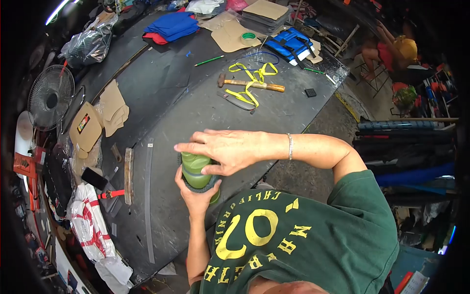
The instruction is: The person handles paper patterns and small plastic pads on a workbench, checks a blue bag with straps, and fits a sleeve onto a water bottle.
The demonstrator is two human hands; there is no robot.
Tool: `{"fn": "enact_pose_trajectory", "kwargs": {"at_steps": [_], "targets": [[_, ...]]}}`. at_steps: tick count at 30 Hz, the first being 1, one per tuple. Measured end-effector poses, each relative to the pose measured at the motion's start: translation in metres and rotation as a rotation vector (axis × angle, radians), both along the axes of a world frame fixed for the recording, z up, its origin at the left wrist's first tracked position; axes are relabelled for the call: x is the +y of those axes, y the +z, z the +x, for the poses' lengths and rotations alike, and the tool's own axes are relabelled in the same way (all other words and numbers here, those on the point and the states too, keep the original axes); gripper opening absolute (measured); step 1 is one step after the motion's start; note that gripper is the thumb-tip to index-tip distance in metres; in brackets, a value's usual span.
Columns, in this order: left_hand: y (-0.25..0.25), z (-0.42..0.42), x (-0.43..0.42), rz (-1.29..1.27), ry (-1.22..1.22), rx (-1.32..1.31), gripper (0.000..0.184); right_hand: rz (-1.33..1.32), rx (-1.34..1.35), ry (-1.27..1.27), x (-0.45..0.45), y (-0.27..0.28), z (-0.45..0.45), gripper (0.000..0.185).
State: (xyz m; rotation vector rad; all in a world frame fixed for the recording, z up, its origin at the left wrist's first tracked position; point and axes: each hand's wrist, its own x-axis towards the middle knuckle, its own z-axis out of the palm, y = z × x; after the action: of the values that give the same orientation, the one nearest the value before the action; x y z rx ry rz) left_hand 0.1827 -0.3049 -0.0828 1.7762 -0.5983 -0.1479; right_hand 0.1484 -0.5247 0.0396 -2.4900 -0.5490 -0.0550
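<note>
A green bottle with a darker band and a grey sleeve round it stands near my body, over the edge of the dark worktable. My left hand is wrapped round its lower part, at the sleeve. From the right, my right hand reaches over its top, fingers and thumb spread across the upper green part and touching it. That hand hides much of the bottle's top. Beyond the hands lie a wooden-handled hammer and a tangled yellow strap.
A long flat metal strip and a phone lie to the left. At the far side are blue cloth pieces, a tape roll and a blue bag. A fan stands left. Another person sits at right.
</note>
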Motion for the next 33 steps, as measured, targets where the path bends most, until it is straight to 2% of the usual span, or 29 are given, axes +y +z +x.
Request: {"fn": "enact_pose_trajectory", "kwargs": {"at_steps": [2,6,9,13,15,16,19,20,22,24,27,33], "targets": [[0.003,-0.003,-0.008,0.015,0.036,-0.012,0.109,-0.093,-0.124,-0.015,-0.006,-0.001,0.003,0.075],[0.004,-0.006,-0.012,0.080,0.025,-0.038,0.108,-0.009,0.076,-0.011,-0.013,0.004,0.000,0.070],[0.000,-0.007,-0.016,0.081,0.040,-0.060,0.107,0.000,0.065,-0.083,-0.010,-0.003,-0.005,0.068],[-0.001,-0.012,-0.035,0.066,0.145,-0.012,0.106,-0.026,0.177,-0.474,0.016,-0.006,-0.006,0.067],[0.010,-0.007,-0.041,0.143,0.153,0.027,0.103,0.042,0.102,-0.569,0.019,-0.017,0.000,0.062],[0.009,-0.003,-0.041,0.129,0.128,0.029,0.103,0.031,-0.051,-0.576,0.017,-0.031,0.003,0.061],[0.001,0.013,-0.026,0.109,0.061,-0.057,0.106,0.091,0.047,-0.572,0.028,-0.019,0.010,0.058],[0.007,0.013,-0.017,0.084,0.041,0.046,0.106,0.121,0.060,-0.529,0.032,-0.016,0.011,0.062],[0.011,0.015,0.002,0.021,0.036,0.047,0.107,0.185,0.070,-0.363,0.033,-0.014,0.010,0.064],[0.011,0.019,0.027,-0.049,0.131,0.068,0.109,0.434,0.264,-0.339,0.035,-0.003,0.003,0.061],[0.022,0.031,0.076,-0.038,0.309,0.018,0.112,0.387,0.203,-0.345,0.042,-0.007,0.003,0.058],[0.041,0.085,0.207,-0.143,0.729,-0.095,0.112,0.189,0.454,-0.340,0.055,-0.044,0.000,0.053]]}}
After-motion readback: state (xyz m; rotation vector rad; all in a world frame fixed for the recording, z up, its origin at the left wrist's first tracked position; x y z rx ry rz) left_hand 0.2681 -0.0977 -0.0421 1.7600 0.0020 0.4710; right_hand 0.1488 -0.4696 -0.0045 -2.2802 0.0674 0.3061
